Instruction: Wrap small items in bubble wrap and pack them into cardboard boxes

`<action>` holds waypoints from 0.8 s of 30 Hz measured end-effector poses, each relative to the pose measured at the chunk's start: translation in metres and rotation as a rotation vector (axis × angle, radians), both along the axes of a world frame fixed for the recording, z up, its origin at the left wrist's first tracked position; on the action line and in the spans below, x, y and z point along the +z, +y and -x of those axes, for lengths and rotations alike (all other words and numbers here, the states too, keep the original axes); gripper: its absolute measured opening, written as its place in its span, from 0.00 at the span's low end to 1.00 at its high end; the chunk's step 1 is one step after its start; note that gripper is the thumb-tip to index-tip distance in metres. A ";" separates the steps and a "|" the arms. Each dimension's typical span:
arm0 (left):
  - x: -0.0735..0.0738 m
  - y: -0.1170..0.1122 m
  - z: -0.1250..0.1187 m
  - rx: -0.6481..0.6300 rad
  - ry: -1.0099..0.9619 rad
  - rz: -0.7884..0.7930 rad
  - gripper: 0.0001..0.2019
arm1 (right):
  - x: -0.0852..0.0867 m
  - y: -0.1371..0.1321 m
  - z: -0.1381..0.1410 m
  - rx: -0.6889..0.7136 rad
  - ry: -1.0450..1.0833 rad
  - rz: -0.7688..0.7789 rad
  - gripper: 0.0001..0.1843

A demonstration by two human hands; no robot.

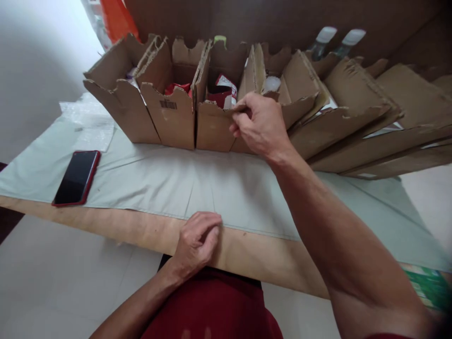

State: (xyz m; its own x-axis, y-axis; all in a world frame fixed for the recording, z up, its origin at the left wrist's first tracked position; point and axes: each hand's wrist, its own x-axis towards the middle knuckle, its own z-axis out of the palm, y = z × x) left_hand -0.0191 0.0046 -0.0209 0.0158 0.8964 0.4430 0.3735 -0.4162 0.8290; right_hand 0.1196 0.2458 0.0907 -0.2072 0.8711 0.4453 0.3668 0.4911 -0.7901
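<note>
My right hand [260,123] pinches the front edge of an open-topped cardboard box [214,129], with thumb and fingers closed on the rim. In that box lie red and white packets [226,90]. Just right of the hand, another cardboard box [300,84] leans at an angle, and a whitish, translucent item [271,84] shows in the slot behind the wrist. My left hand [199,238] rests on the table's front edge, its fingers curled together, with nothing seen in it.
More cardboard boxes [167,120] stand in a row, those at right tilted. Two white-capped bottles [325,36] rise behind. A phone [76,178] and bubble wrap [88,120] lie at left on the pale cloth [155,181]. An orange item [119,20] hangs at upper left.
</note>
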 end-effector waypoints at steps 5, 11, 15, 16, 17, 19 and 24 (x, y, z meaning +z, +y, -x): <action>-0.012 -0.006 0.007 0.338 -0.230 0.084 0.17 | 0.019 -0.101 -0.017 0.044 -0.230 -0.057 0.10; -0.013 -0.007 0.017 0.363 -0.315 0.110 0.30 | 0.036 -0.204 -0.117 0.076 -0.349 0.049 0.06; -0.003 -0.009 0.017 0.243 -0.278 0.097 0.37 | 0.015 -0.226 -0.180 -0.414 -0.053 0.124 0.19; -0.002 -0.010 0.015 0.219 -0.282 0.098 0.38 | 0.006 -0.231 -0.189 -0.450 0.045 0.141 0.25; -0.001 -0.010 0.013 0.199 -0.285 0.111 0.38 | -0.004 -0.237 -0.196 -0.437 0.112 0.161 0.30; -0.002 -0.011 0.009 0.167 -0.293 0.157 0.38 | -0.024 -0.248 -0.200 -0.352 0.127 0.192 0.34; -0.002 -0.008 -0.005 0.134 -0.280 0.303 0.35 | -0.062 -0.259 -0.170 -0.164 -0.095 0.312 0.21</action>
